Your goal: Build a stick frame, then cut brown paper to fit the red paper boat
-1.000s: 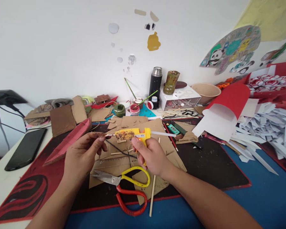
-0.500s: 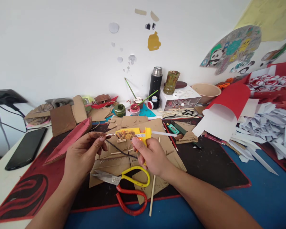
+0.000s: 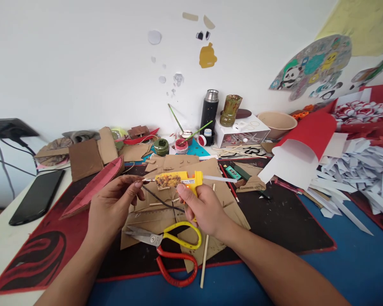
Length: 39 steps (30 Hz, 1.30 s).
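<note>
My right hand is wrapped round the handle of a yellow glue gun, stained brown along its barrel. A clear glue stick sticks out of its back end, and its nozzle points left. At the nozzle tip, my left hand pinches something small; the fingers hide most of it. Below both hands, scissors with one yellow and one red handle lie spread on cut cardboard. Beside them rests a thin wooden stick.
A pink-painted cardboard boat shape lies left of my left hand, near a black phone. Paint jars and a black flask stand at the back. White paper strips pile up at right.
The view has shifted very slightly. Both hands and the glue gun keep nearly the same position, with the nozzle still at my left fingertips.
</note>
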### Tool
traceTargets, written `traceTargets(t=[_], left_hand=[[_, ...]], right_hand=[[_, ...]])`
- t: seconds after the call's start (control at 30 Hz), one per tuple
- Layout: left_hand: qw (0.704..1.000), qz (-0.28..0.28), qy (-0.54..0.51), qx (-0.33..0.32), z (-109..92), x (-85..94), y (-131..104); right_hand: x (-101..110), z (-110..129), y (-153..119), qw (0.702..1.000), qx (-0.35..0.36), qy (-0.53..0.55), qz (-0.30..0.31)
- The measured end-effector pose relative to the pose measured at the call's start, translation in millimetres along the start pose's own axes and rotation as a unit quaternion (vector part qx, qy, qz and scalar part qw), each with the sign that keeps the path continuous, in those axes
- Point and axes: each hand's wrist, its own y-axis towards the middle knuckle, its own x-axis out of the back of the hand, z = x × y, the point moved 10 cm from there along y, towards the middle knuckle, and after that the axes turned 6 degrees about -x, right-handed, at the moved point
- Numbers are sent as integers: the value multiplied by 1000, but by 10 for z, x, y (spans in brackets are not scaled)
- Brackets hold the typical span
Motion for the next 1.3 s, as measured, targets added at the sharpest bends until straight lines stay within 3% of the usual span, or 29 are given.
traceTargets(t=[1.3], left_hand=[[1000, 0, 4, 5, -35, -1, -20]], right_hand=[[-1, 39, -13, 1000, -3, 7, -11]])
